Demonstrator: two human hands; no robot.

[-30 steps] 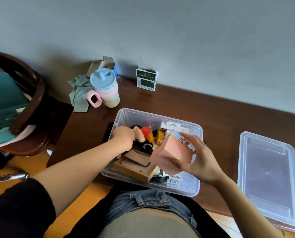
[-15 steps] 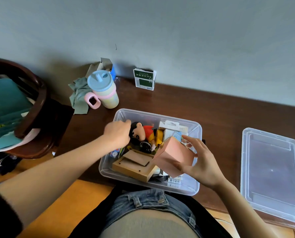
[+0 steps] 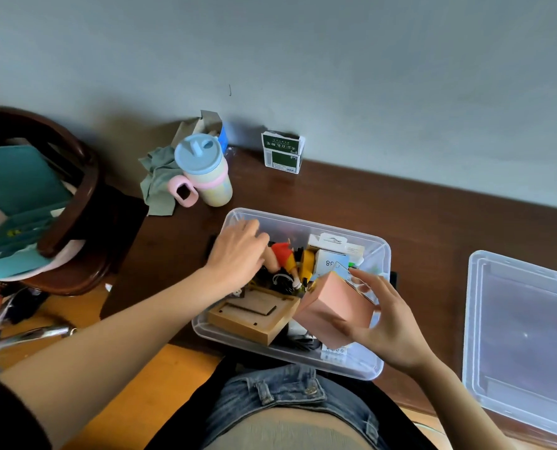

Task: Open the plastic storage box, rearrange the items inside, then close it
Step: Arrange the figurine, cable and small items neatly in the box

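Note:
The clear plastic storage box (image 3: 361, 368) stands open at the table's near edge, in front of my lap. Its clear lid (image 3: 524, 336) lies flat on the table to the right. My right hand (image 3: 391, 323) grips a pink carton (image 3: 335, 306), tilted above the box's right half. My left hand (image 3: 238, 251) reaches into the back left of the box, fingers curled over the head of a toy figure (image 3: 285, 254) in a red shirt. A wooden block (image 3: 254, 316) lies at the front left inside, and white cartons (image 3: 330, 251) stand at the back right.
A pastel cup with a blue lid (image 3: 205, 173), a grey-green cloth (image 3: 158, 183) and a green-and-white carton (image 3: 282, 152) stand by the wall at the back of the brown table (image 3: 417, 228). A dark wooden chair (image 3: 79, 196) with teal items is at the left.
My left hand moved away from the figure to the box's back left, then came back over its head. The pink carton stays in my right hand, almost unmoved.

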